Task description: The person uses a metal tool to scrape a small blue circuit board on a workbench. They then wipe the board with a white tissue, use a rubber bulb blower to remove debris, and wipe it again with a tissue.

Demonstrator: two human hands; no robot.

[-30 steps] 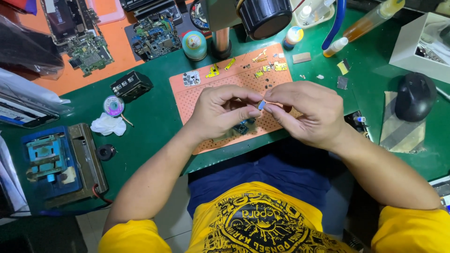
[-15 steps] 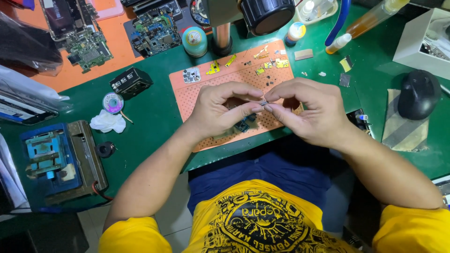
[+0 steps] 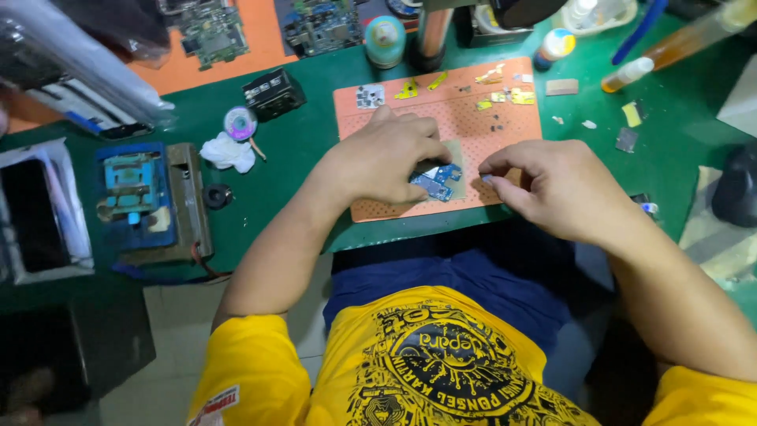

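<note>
Left hand [image 3: 390,158]: lowered from mid-air, fingers now pressed onto small blue circuit board [image 3: 436,182] on orange mat [image 3: 505,130].
Right hand [image 3: 556,185]: parted from left, fingertips pinched on a tiny part beside the board.

- Work mat [image 3: 394,207]: orange, matt, rubbery, dotted with small holes.
- Circuit board [image 3: 436,181]: blue, glossy, with shiny metal parts.
- Bench cover [image 3: 300,158]: green, smooth, matt.
- Wiping cloth [image 3: 225,151]: white, crumpled, soft.

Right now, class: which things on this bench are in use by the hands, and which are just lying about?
In use:
left hand
small blue circuit board
right hand
orange perforated mat

Lying about:
solder wick spool
white tissue
blue holder jig
dropper bottle
</note>
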